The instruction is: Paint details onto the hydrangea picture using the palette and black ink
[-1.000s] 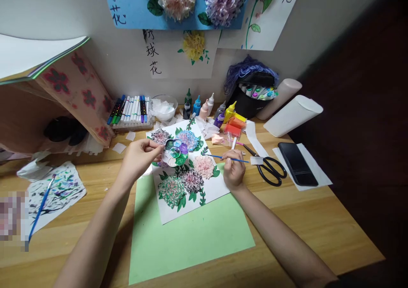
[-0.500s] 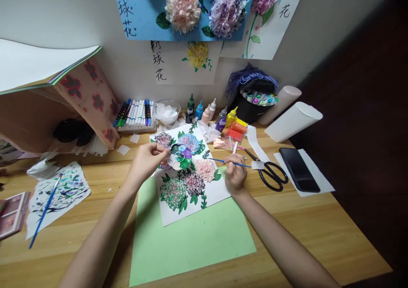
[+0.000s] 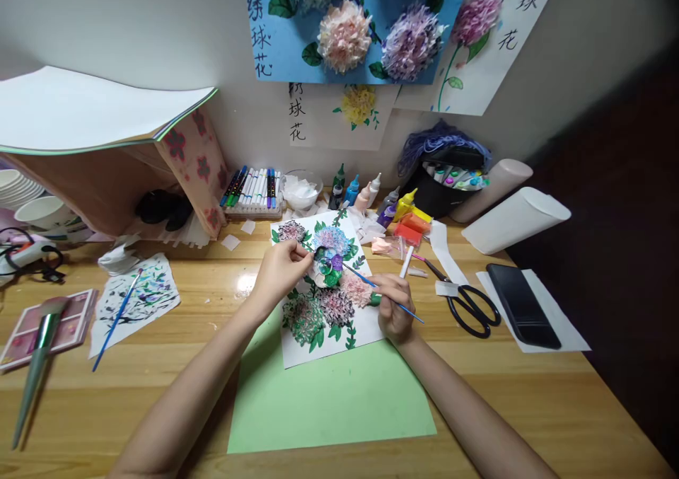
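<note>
Head view: your left hand (image 3: 283,274) pinches the small paint palette (image 3: 327,268) by its edge, above the flower picture (image 3: 329,344). Your right hand (image 3: 397,306) grips a thin blue brush (image 3: 406,310), its tip beside the palette. Under the picture lies green paper (image 3: 334,401); scissors (image 3: 469,308) and a phone (image 3: 523,306) lie to the right.

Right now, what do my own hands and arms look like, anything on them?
Your left hand and right hand are bare, with no gloves, rings or watch visible. Both forearms are uncovered, with no sleeves in view. Nail details are too small to tell.
</note>
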`<state>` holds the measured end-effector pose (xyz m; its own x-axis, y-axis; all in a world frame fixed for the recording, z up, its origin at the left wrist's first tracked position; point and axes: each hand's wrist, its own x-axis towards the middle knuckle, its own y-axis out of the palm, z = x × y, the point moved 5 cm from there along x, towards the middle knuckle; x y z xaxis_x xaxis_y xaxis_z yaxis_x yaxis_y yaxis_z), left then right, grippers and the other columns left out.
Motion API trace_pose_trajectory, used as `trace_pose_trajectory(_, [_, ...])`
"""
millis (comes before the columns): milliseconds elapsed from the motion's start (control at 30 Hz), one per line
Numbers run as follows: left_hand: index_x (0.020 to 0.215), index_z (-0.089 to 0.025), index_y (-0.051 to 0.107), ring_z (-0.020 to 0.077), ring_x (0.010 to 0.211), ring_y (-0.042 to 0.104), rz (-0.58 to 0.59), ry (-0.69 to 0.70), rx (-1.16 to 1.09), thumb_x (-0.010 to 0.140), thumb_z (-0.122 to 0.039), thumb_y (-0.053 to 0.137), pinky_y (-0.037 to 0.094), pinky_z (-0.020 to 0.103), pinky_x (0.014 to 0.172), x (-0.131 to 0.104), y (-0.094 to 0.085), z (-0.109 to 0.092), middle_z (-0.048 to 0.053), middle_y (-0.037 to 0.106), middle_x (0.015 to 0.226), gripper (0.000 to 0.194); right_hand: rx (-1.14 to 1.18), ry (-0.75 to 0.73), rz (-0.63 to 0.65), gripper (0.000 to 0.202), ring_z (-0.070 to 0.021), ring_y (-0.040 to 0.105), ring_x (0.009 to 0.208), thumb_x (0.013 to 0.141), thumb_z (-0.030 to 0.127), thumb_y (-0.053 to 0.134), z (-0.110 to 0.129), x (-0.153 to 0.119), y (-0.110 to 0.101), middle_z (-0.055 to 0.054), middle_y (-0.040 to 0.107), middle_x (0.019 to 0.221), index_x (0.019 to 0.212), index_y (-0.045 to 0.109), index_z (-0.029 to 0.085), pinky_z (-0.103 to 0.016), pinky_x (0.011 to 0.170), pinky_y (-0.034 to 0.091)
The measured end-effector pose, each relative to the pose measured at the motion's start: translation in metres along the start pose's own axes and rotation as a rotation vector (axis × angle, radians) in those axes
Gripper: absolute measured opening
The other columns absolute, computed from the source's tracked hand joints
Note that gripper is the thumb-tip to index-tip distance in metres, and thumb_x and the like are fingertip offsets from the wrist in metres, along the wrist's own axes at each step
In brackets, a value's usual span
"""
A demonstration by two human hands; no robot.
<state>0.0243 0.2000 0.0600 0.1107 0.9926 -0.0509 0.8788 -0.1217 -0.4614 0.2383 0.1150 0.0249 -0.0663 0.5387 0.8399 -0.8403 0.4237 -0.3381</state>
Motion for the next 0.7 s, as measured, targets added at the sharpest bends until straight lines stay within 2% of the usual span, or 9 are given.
trace_pose_trajectory(300, [0.063, -0.019, 0.055, 0.0181, 0.057, 0.064, 0.02, -0.009, 0.02, 0.072, -0.031, 0.058, 0.045, 0.025, 0.052, -0.001, 0.001, 0.0, 0.004, 0.068, 0.06, 0.015, -0.031, 0.011, 0.022, 0.024, -0.0194, 0.057, 0.091, 0.086, 0.009, 0.039, 0.003, 0.005, 0.002, -0.005, 0.065, 0.093, 0.101, 0.051, 0.023, -0.038, 0.074, 0.049])
trace_pose_trajectory(367, [0.062, -0.019, 0.055, 0.0173, 0.055, 0.063, 0.022, -0.006, 0.012, 0.072, -0.031, 0.058, 0.044, 0.024, 0.052, 0.0, 0.0, 0.0, 0.003, 0.067, 0.058, 0.016, -0.041, 0.036, -0.035, 0.02, -0.0193, 0.057, 0.089, 0.087, 0.012, 0.039, 0.0, 0.003, -0.002, -0.004, 0.064, 0.091, 0.097, 0.051, 0.023, -0.038, 0.074, 0.049])
trace_pose_trajectory(500, [0.063, -0.018, 0.056, 0.0168, 0.054, 0.062, 0.0, 0.002, -0.004, 0.072, -0.034, 0.059, 0.044, 0.024, 0.051, 0.001, -0.007, -0.002, 0.003, 0.065, 0.056, 0.018, -0.12, 0.194, -0.275, 0.016, -0.0183, 0.055, 0.077, 0.089, 0.018, 0.035, -0.019, 0.0, -0.018, -0.003, 0.058, 0.079, 0.087, 0.049, 0.022, -0.037, 0.069, 0.046])
trace_pose_trajectory(567, [0.063, -0.018, 0.057, 0.0166, 0.055, 0.062, -0.017, 0.006, -0.004, 0.071, -0.035, 0.06, 0.044, 0.024, 0.052, 0.003, -0.012, -0.003, 0.003, 0.066, 0.057, 0.019, -0.157, 0.246, -0.294, 0.017, -0.0177, 0.053, 0.072, 0.09, 0.017, 0.034, -0.027, -0.001, -0.022, -0.002, 0.054, 0.074, 0.084, 0.049, 0.022, -0.036, 0.068, 0.044])
trace_pose_trajectory(700, [0.063, -0.017, 0.059, 0.0171, 0.055, 0.062, -0.038, -0.012, -0.039, 0.068, -0.033, 0.063, 0.044, 0.024, 0.053, 0.005, -0.018, -0.003, 0.003, 0.066, 0.058, 0.017, -0.197, 0.285, -0.239, 0.016, -0.0171, 0.051, 0.07, 0.089, 0.017, 0.037, -0.035, 0.0, -0.02, -0.001, 0.053, 0.072, 0.08, 0.049, 0.022, -0.035, 0.068, 0.043])
